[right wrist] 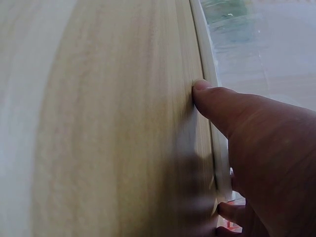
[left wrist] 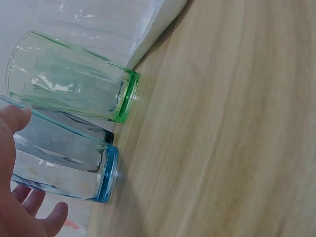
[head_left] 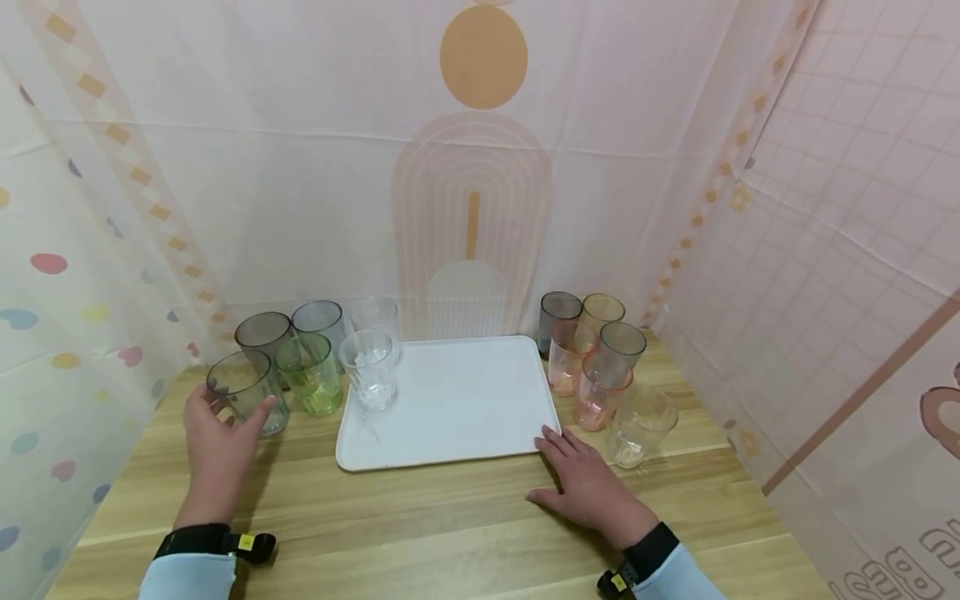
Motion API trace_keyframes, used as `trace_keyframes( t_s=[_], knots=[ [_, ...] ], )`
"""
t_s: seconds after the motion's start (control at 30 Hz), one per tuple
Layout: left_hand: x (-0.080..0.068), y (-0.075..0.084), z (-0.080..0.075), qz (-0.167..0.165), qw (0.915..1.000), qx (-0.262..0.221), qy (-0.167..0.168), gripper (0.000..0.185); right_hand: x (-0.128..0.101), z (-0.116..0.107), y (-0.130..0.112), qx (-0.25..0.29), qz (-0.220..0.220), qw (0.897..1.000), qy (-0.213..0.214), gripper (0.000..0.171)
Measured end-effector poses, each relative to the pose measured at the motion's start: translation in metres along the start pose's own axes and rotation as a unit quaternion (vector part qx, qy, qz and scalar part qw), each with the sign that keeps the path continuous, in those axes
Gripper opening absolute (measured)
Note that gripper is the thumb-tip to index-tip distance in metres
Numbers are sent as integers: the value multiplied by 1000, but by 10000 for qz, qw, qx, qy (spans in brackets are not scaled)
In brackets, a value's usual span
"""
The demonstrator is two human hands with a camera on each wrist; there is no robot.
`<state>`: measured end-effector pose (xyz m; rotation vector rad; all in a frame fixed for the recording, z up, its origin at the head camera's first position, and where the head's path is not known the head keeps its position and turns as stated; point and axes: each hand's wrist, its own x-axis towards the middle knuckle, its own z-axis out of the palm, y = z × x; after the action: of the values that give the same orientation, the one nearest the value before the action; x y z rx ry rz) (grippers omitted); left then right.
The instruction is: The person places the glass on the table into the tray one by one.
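Observation:
My left hand (head_left: 223, 421) curls round a blue-tinted glass (head_left: 251, 387) that stands on the wooden table (head_left: 450, 517), thumb on its right side and fingers on its left. In the left wrist view the thumb of this hand (left wrist: 17, 197) lies against that glass (left wrist: 59, 158), beside a green glass (left wrist: 69, 84). My right hand (head_left: 562, 458) lies flat on the table. Its fingertips touch the front right corner of a white tray (head_left: 450, 408). The right wrist view shows one fingertip (right wrist: 202, 86) against the tray's rim (right wrist: 210, 64).
A clear glass (head_left: 369, 371) stands on the tray's left edge. The green glass (head_left: 311, 375) and several more glasses (head_left: 292, 329) stand left of the tray. Right of it stand several grey, pink and amber glasses (head_left: 592, 358) and a clear one (head_left: 641, 425). Cloth walls enclose the table on three sides.

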<state>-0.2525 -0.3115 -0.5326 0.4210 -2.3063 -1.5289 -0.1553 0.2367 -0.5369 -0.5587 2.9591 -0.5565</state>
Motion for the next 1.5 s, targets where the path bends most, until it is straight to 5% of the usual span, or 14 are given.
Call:
trace_keyframes(
  t_s=[0.37, 0.63, 1.13, 1.5],
  knots=[
    [-7, 0, -7, -5, 9994, 360, -13, 95, 1, 2, -1, 9, -51, 10000, 1, 84],
    [-29, 19, -5, 186, 9995, 233, -77, 90, -1, 1, -2, 36, -39, 10000, -23, 85],
    [-77, 59, 23, 750, 9952, 121, -615, 89, 0, 3, 0, 28, -14, 10000, 39, 85],
    [-88, 70, 51, 1185, 9875, 8, -1037, 90, 1, 1, 1, -2, 40, 10000, 10, 85]
  ],
)
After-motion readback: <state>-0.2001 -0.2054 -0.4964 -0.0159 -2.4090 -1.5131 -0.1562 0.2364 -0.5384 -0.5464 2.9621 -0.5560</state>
